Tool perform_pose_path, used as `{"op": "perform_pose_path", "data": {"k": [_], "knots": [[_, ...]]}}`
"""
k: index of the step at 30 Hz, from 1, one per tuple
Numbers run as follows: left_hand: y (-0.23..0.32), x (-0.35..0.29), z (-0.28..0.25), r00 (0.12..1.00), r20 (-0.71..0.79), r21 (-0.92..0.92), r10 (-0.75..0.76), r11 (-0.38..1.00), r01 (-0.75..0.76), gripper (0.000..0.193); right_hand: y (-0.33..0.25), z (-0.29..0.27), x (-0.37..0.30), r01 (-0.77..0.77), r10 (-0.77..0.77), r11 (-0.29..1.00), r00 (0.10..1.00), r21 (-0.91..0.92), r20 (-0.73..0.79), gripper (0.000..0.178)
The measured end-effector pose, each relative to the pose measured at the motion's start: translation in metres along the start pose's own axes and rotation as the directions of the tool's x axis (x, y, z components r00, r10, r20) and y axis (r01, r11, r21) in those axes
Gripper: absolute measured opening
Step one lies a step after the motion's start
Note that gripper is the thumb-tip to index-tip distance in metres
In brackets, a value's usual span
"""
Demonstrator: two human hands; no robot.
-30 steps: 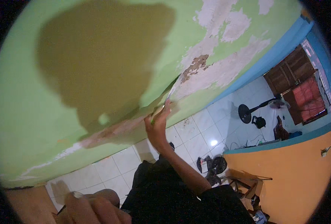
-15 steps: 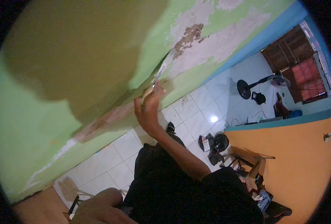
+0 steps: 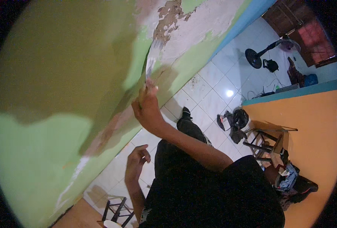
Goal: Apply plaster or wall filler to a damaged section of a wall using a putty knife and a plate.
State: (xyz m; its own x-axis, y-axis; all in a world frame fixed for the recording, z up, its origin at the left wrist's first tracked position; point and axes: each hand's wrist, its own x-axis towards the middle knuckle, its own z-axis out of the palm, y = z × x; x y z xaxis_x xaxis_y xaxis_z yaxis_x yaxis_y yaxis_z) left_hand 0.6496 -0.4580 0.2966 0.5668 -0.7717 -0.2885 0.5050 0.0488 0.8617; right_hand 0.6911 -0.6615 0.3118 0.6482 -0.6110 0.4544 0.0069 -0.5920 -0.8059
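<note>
Green paint covers the wall, broken by a pale bare patch with ragged edges; inside it, near the top of the view, lies a rough brown patch. A scraper slants up across the wall, its wide end at the lower edge of the brown patch and its other end in the right hand; that hand grasps it with bent fingers, close to the wall. The blade is smeared with white, so its exact edge is hard to make out; a dark strip of shadow runs along its left side.

The left hand hangs lower down, near the foot of the wall and apart from the scraper; its fingers are loosely curled and nothing shows in its grasp.

White floor tiles meet the wall along a slanting edge; bare tile lies between that edge and the black bags, leaving open room on the right hand's outer side; a standing fan is well apart, farther off. A dark-legged stool stands below the left hand, tighter to the wall's end; an orange wall bounds the far right.
</note>
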Motion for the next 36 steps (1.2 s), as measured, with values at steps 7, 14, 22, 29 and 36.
{"op": "perform_pose_path", "data": {"k": [7,14,22,29,36], "knots": [[-0.266,-0.042,-0.188,0.783,-0.283,0.520,-0.554,0.597,0.611,0.034,-0.013,-0.065,-0.054,-0.194,0.122,0.933,0.963,0.302,0.240,0.059],[-0.291,-0.105,-0.177,0.667,-0.421,0.055,-0.615,0.716,0.696,0.038,-0.025,-0.121,-0.007,-0.549,0.261,0.118,0.821,0.828,0.507,0.036],[-0.279,-0.102,-0.152,0.552,-0.596,-0.158,-0.584,0.759,0.632,0.038,-0.005,-0.079,0.008,-0.518,0.286,-0.007,0.818,0.855,0.498,0.045],[-0.342,-0.119,-0.175,0.568,-0.560,-0.149,-0.603,0.748,0.647,0.042,-0.022,-0.033,-0.025,-0.607,0.229,-0.238,0.724,0.758,0.651,0.041],[-0.303,-0.097,-0.168,0.627,-0.449,-0.101,-0.636,0.734,0.672,0.041,-0.005,-0.051,-0.002,-0.551,0.342,-0.132,0.755,0.824,0.559,0.041]]}}
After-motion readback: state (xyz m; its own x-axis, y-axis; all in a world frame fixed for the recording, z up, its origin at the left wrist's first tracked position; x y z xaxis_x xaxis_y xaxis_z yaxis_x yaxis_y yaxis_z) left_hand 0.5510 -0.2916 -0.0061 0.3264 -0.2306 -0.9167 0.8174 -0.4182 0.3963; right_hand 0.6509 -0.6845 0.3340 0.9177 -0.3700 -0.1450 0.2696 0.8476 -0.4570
